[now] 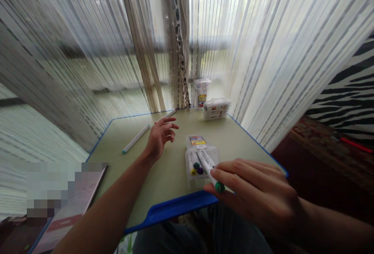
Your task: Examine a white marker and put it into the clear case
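My right hand [257, 193] pinches a white marker with a green cap [210, 172], its green end near my fingertips, the barrel lying over an open clear marker case [201, 160]. Inside the case lie markers with yellow, purple and green ends. My left hand [160, 135] hovers over the green table [163, 180], fingers spread and curled, holding nothing. A white marker with a teal tip [135, 139] lies to its left. Another marker [170, 113] lies at the table's far edge.
A white box of markers [216, 108] and a clear upright case [201, 92] stand at the table's far side, by the striped curtains. The table has a blue rim [175, 209]. A booklet [73, 203] lies at the left. A zebra-patterned cloth [350, 94] is at the right.
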`<state>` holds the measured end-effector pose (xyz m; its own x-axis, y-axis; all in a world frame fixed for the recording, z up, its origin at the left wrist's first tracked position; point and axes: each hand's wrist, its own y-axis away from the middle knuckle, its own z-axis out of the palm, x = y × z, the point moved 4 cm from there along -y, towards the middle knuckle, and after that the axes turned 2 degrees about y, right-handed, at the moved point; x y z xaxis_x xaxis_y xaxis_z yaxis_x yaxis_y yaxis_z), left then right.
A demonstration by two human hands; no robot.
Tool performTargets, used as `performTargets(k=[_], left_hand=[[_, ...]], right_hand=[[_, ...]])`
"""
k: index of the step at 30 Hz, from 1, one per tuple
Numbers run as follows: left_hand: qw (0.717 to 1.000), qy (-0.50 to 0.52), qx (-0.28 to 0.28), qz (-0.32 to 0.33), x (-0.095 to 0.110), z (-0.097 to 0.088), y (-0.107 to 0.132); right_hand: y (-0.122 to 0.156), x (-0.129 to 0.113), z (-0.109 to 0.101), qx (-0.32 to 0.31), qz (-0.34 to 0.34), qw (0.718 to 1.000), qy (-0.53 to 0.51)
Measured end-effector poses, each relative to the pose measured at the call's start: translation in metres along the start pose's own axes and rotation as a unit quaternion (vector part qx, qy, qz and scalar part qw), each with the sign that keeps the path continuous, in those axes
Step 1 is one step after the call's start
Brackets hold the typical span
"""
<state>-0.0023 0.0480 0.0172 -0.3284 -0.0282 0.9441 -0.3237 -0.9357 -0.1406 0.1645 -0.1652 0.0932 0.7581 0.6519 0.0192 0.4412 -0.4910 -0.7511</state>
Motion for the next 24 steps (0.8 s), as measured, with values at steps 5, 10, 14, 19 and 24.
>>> performTargets(k=[5, 10, 14, 19, 24], left_hand=[[1.000, -0.003, -0.004, 0.003, -0.001, 0.000, 0.000], [1.000, 0.001, -0.012, -0.003, -0.001, 0.001, 0.001], [1.000, 0.002, -0.015, -0.009, 0.000, 0.003, 0.002], [1.000, -0.001, -0.016, -0.015, 0.000, 0.003, 0.002], [1.000, -0.003, -0.018, -0.013, 0.001, 0.004, 0.002]], right_hand=[[-0.002, 0.000, 0.011, 0.002, 0.000, 1.000, 0.000], [0.000, 0.003, 0.021, 0.004, 0.004, 1.000, -0.008], [0.002, 0.006, 0.027, -0.001, 0.020, 1.000, -0.016], [0.004, 0.009, 0.032, -0.017, 0.040, 0.999, -0.004], [0.006, 0.012, 0.037, -0.033, 0.053, 0.998, 0.002]])
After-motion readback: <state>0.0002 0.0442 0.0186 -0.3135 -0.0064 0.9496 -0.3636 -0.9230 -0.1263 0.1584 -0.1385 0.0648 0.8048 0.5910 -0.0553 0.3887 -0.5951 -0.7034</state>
